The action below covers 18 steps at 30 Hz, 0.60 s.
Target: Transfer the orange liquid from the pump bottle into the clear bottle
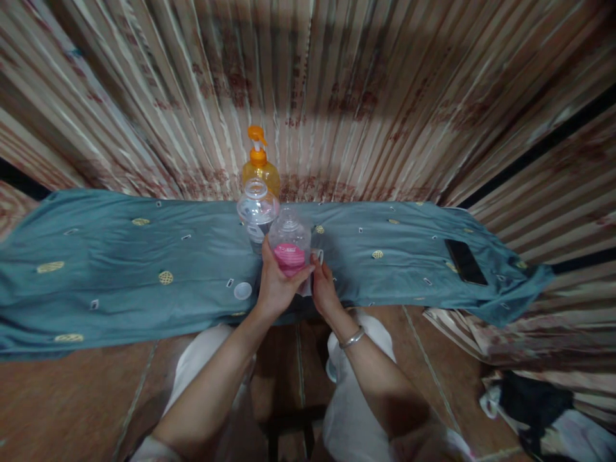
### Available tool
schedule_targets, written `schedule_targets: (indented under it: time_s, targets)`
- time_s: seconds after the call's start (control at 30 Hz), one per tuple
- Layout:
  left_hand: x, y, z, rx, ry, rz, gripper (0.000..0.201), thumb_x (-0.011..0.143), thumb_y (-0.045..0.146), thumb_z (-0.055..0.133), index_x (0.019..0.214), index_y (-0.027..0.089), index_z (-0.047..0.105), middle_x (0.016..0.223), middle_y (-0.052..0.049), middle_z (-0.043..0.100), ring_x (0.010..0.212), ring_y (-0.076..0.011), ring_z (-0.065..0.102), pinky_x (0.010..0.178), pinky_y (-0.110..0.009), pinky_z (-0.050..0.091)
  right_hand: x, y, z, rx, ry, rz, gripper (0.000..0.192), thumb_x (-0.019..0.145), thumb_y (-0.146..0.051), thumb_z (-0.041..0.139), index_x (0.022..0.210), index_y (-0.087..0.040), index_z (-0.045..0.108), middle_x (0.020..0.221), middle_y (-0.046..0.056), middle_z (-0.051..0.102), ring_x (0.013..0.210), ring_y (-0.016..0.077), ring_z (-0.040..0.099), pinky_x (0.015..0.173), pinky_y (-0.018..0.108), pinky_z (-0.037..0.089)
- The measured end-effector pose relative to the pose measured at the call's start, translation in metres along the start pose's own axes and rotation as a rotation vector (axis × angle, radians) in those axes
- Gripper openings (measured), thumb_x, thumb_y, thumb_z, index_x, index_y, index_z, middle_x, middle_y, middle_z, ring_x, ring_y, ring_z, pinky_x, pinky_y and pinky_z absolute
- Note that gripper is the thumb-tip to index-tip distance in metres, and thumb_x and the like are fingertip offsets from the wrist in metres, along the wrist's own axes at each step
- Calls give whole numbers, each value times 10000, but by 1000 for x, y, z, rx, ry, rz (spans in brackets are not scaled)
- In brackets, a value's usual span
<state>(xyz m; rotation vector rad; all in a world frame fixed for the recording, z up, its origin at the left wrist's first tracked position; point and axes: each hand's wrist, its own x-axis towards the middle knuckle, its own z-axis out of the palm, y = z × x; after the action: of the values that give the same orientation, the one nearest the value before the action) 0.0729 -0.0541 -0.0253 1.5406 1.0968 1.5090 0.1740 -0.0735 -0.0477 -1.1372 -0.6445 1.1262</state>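
The left hand (278,285) covers the lower near side of the bottle (289,242), so its base cannot be seen. The print on its pink label is too small to read. The right hand (325,289) pinches something pale, a cloth or paper (308,282), mostly hidden between the two hands; what it is cannot be told. Beyond the hands, a second clear bottle (257,208) hides the lower half of the pump bottle (260,168), and its own base is hidden behind the near bottle. Both forearms are cut off by the bottom edge.
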Motion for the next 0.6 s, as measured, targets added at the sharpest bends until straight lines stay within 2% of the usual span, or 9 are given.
schedule_targets:
  time_s: [0.07,0.23,0.43,0.6]
  targets:
    - [3,3,0,-18,20,-44,1012,587,346,936,1421,217,379,1378,-122,560,1304,-288,568,1149,-461,436,-3,-1,0,-40,-20,-23,463,790,-671,617,933,-233,661,835,13,733,866,195,680,797,332,548]
    - [9,9,-4,-7,60,-96,871,560,376,937,1262,200,453,1243,-87,623,1174,-266,637,1076,-436,490,-11,-8,0,-138,-59,-79,462,793,-661,620,901,-215,672,868,17,734,855,187,654,851,333,525]
    - [6,5,-5,59,22,-60,776,564,329,920,1208,199,509,1116,-41,659,1044,-247,668,990,-411,531,-18,-22,3,-174,-65,-148,464,836,-650,581,979,-220,681,937,20,742,930,182,650,893,310,507]
    - [4,2,-5,56,-12,-10,759,580,272,897,1237,203,522,1134,-43,672,1035,-245,676,985,-416,541,-20,-31,3,-171,-62,-182,442,874,-621,556,1029,-229,689,969,25,745,982,179,647,921,296,502]
